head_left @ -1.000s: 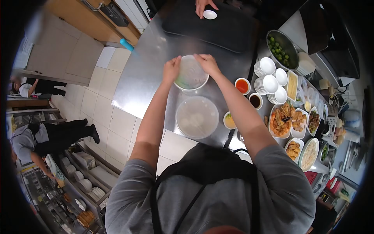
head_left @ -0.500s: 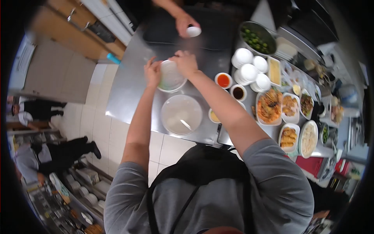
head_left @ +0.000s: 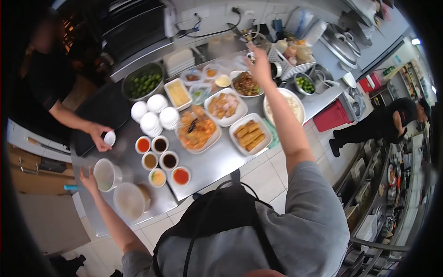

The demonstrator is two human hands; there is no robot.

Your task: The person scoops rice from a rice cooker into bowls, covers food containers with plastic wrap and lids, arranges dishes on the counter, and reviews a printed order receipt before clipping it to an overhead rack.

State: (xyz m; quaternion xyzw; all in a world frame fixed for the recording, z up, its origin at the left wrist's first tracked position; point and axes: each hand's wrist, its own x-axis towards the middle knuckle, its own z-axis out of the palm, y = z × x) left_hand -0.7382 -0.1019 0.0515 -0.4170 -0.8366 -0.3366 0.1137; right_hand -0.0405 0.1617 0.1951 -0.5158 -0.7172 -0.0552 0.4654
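Observation:
My left hand point(head_left: 89, 179) is beside a round lidded container point(head_left: 107, 175) on the steel table, fingers spread and holding nothing. Just below that container stands a second round translucent tub point(head_left: 131, 201). Stretched far out to the back, my right hand point(head_left: 258, 57) is near a small dark-rimmed container point(head_left: 251, 57) and the white basket; its fingers are blurred, and what they touch cannot be made out. Between my arms lie a tray of shrimp point(head_left: 197, 131), a tray of rolls point(head_left: 249, 135), a tray of fried pieces point(head_left: 227, 106) and several sauce cups point(head_left: 160, 144).
A co-worker's hand point(head_left: 99, 135) holds a small white cup point(head_left: 110, 138) at the left. Stacked white cups point(head_left: 150, 122), a bowl of green limes point(head_left: 144, 84), and a white basket point(head_left: 288, 60) stand on the table point(head_left: 203, 175). Another person point(head_left: 387, 121) stands at the right.
The view has swung right. My right hand has left the lidded container and reached to the back; my left hand has opened beside it. The co-worker's hand still has the white cup.

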